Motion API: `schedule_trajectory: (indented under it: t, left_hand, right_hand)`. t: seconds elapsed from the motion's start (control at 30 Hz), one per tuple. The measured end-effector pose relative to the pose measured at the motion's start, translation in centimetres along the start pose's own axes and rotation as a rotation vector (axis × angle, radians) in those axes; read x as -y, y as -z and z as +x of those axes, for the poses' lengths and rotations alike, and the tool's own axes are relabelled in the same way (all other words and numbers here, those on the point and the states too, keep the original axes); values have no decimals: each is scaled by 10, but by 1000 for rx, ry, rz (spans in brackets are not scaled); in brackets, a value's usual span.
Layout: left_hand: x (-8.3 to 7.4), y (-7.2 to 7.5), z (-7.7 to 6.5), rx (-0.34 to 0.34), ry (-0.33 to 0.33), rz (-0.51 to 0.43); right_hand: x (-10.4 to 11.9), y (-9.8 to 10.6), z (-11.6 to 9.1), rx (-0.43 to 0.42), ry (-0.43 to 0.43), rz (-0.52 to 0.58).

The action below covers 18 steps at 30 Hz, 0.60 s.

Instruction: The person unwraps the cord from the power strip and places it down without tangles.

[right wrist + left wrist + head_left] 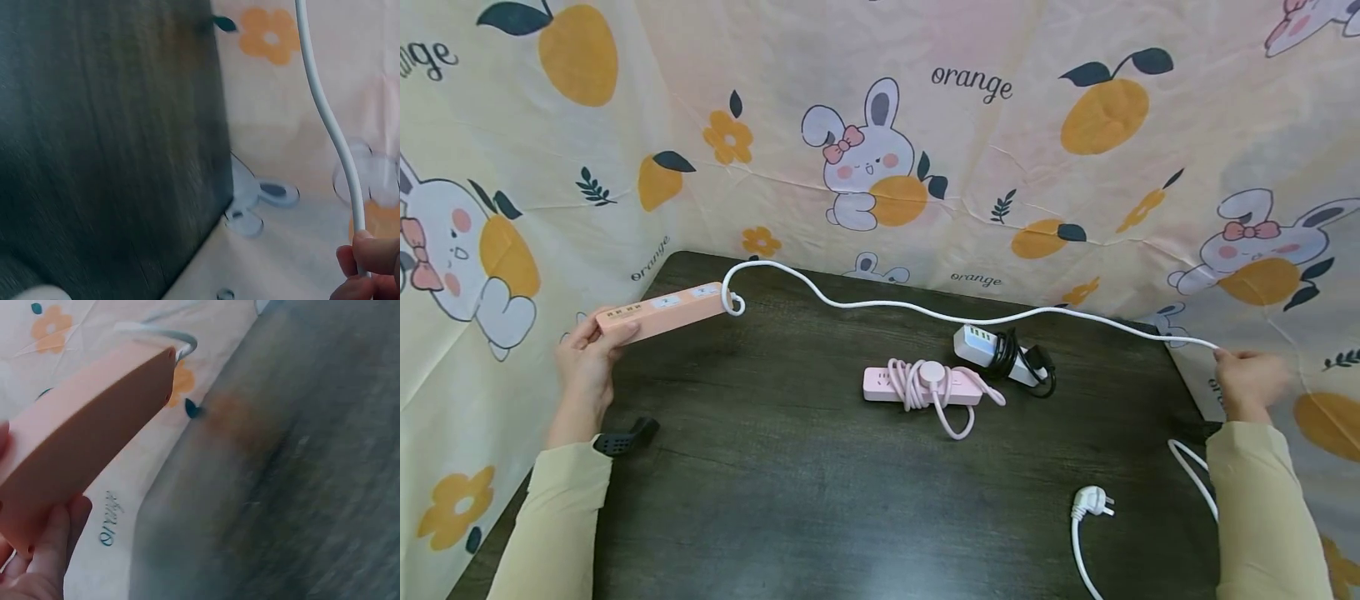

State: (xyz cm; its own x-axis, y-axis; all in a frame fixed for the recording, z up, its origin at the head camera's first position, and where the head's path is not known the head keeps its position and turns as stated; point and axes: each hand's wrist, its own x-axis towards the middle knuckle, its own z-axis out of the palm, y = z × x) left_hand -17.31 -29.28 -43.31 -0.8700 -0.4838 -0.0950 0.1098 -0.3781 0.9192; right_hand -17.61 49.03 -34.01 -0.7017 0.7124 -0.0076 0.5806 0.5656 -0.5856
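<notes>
My left hand (586, 367) grips one end of an orange-pink power strip (662, 312) above the table's left side. In the left wrist view the strip's plain underside (94, 434) faces the camera, with fingers (53, 544) round its near end. From the strip's far end a white cord (880, 305) loops once and runs across to the right. My right hand (1253, 383) pinches that cord at the far right. The right wrist view shows the cord (331, 122) rising from between thumb and fingers. A white plug (1092, 502) lies near the table's front right.
On the dark table (760, 483) lies a pink power strip (880, 384) wrapped in its own cord. Behind it sits a white power strip (973, 344) with a black cord bundled round it. A printed cloth (985, 167) hangs at the back and sides.
</notes>
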Motion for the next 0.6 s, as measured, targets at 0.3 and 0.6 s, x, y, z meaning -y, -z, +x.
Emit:
schedule_trajectory:
  t: [0.3,0.6]
  left_hand:
    - [13,-4,-5,31,94,-25]
    - [20,2,-9,105,123,37]
  right_hand:
    - [8,-45,-12,45,251,-220]
    - [2,-75,-16,263,293,-372]
